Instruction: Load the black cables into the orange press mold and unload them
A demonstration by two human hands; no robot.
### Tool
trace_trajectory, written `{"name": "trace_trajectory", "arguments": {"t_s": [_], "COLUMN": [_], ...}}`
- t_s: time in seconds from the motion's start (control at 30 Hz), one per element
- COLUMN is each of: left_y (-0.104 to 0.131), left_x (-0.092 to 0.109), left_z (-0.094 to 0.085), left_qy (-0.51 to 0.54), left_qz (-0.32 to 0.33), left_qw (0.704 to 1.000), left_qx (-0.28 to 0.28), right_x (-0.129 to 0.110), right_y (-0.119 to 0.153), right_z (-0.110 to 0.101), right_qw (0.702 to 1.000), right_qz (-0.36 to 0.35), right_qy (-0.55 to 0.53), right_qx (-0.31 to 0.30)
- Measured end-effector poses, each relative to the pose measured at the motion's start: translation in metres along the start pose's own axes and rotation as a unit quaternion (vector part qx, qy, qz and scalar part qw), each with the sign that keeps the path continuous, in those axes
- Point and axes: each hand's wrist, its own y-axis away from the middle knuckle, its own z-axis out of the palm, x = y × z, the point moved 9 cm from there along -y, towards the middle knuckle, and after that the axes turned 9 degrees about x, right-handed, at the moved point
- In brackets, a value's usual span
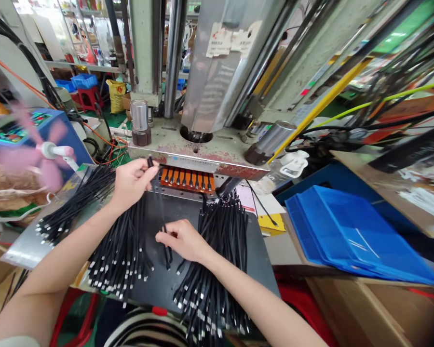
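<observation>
Short flat black cables [162,217] hang stretched between my two hands; whether there is one or several I cannot tell. My left hand [133,183] pinches their upper end, just in front of the press. Lower down, my right hand [183,239] has closed fingers around the same strands, with connector tips poking out below. Close behind is an orange mould [188,180] carrying a row of black connector ends. Bundles of similar cables with silver plugs lie on both sides: a left pile [121,250], a right pile [220,250] beneath my right forearm, and a far-left pile [77,202].
The heavy press plate [217,161] overhangs the mould, flanked by steel posts. A pink fan [45,149] is spinning at the left beside a blue control box [67,140]. Blue plastic sheets [350,236] are stacked at the right, near a clear bottle [292,164].
</observation>
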Motion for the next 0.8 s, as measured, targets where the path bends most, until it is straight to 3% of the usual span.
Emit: {"name": "trace_trajectory", "arguments": {"t_s": [0.2, 0.3, 0.43, 0.53, 0.6, 0.7, 0.8], "left_y": [-0.002, -0.006, -0.01, -0.01, -0.008, -0.006, -0.003], "left_x": [-0.12, -0.155, -0.169, -0.177, -0.18, -0.179, -0.175], "left_z": [-0.063, -0.087, -0.097, -0.094, -0.092, -0.09, -0.09], "left_qy": [-0.146, -0.243, -0.381, -0.432, -0.441, -0.439, -0.422], "left_qz": [-0.098, -0.087, -0.037, -0.035, -0.034, -0.021, -0.004], "left_qw": [0.983, 0.965, 0.923, 0.9, 0.895, 0.894, 0.902], "left_qx": [0.048, 0.038, 0.035, 0.045, 0.058, 0.086, 0.096], "right_x": [0.031, 0.034, 0.028, 0.019, 0.013, 0.015, 0.048], "right_y": [-0.012, -0.041, -0.086, -0.096, -0.086, -0.056, -0.01], "right_z": [0.015, 0.006, -0.022, -0.05, -0.069, -0.096, -0.133], "right_qw": [0.98, 0.98, 0.99, 0.984, 0.97, 0.966, 0.961], "right_qz": [-0.002, -0.011, -0.048, -0.094, -0.136, -0.161, -0.107], "right_qy": [0.155, 0.173, 0.126, 0.019, -0.041, -0.061, 0.023], "right_qx": [-0.121, -0.103, 0.034, 0.152, 0.195, 0.194, 0.254]}}
